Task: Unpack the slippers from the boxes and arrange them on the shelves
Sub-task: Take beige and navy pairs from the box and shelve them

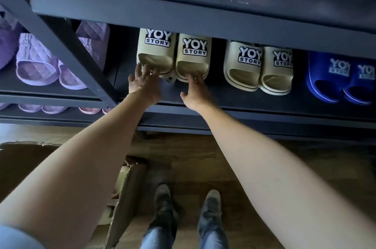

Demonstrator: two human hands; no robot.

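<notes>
Dark shelf (219,96) carries the cream slipper pair (175,55) near its front edge, towards its left end. Both the left hand (143,83) and right hand (196,90) touch the heels with spread, nearly straight fingers, gripping nothing. Pushing both slippers back evenly should line their heels up with the neighbouring cream pair (258,67).

A brown wood-plank floor (193,159) (dimly lit) runs under the dark metal shelving (142,10).
</notes>
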